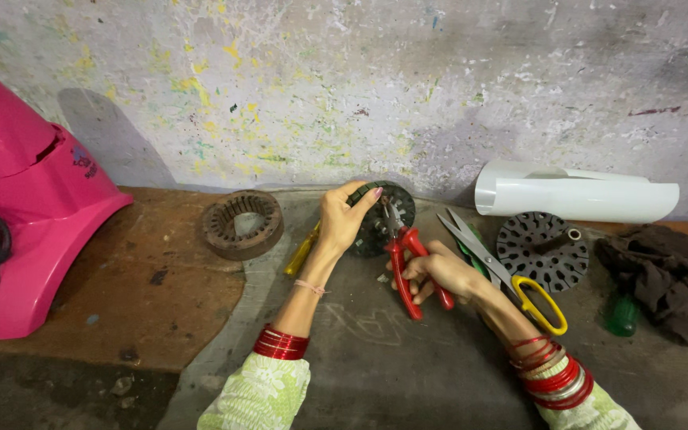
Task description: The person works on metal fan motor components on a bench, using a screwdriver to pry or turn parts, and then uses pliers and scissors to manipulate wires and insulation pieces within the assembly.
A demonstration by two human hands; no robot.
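My left hand (342,220) grips the rim of a dark round motor stator (376,231) standing against the floor near the wall. In my right hand (433,275) are red-handled pliers (404,263), their jaws pointing up into the stator's face. A yellow-handled screwdriver (301,253) lies under my left wrist. Both wrists wear red bangles.
A rusty ring-shaped stator core (242,224) lies to the left, beside a pink plastic housing (25,199). Right of my hands are yellow-handled scissors (511,275), a dark slotted rotor disc (541,251), a rolled white sheet (575,193), a green bottle (621,314) and a dark rag (670,279).
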